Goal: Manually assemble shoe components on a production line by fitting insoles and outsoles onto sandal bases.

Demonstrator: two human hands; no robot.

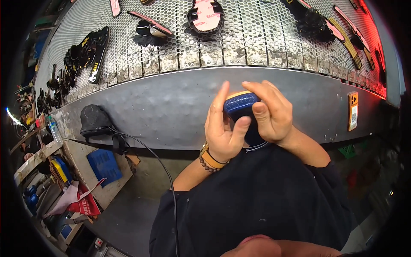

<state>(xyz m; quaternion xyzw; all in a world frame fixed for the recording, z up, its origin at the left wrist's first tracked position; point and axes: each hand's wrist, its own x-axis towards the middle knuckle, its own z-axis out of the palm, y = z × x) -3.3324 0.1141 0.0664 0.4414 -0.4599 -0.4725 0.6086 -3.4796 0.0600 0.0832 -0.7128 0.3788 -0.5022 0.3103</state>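
Observation:
Near my chest, at the front edge of the grey metal ledge, a dark blue rounded object (241, 103) sits between my two hands. Its side is ridged and glossy, and its top edge is orange-yellow; the exact kind does not show. My left hand (224, 124) cups it from the left, thumb toward me and fingers pointing away. From the right, my right hand (274, 113) curves round it, fingers over the far top edge and thumb at the near side. The object's lower part is hidden behind the hands and against my dark shirt.
Beyond the grey ledge (171, 94) lies a mesh conveyor (171, 13) carrying black sandals (205, 19), several with pink soles. An orange phone (353, 111) rests at the right. To the left are a black pouch (96, 122), a cable (158, 158) and a cluttered shelf (70, 156).

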